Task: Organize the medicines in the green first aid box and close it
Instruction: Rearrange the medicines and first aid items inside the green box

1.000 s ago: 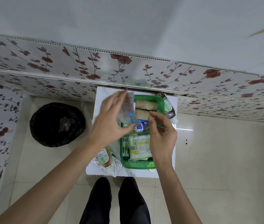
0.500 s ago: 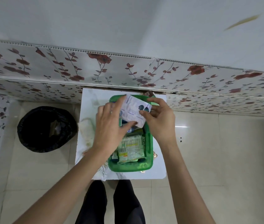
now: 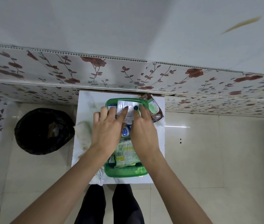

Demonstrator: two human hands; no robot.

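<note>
The open green first aid box (image 3: 124, 172) sits on a small white table (image 3: 86, 101). A silver blister strip of tablets (image 3: 129, 105) lies flat over the box's far end. My left hand (image 3: 108, 128) and my right hand (image 3: 142, 126) both press their fingers onto the strip. A white and blue tube (image 3: 126, 130) shows between my hands. A pack of cotton swabs (image 3: 124, 152) fills the box's near end. What lies under the strip is hidden.
A brown packet with a green and white label (image 3: 154, 108) leans right of the box. White cotton (image 3: 83, 135) lies left of it, crumpled plastic (image 3: 100, 174) at the front edge. A black bin (image 3: 43, 130) stands on the floor at left. A flowered wall (image 3: 128, 73) runs behind.
The blister strip went from held upright in my left hand to lying flat over the box's far end, with both hands lowered onto it.
</note>
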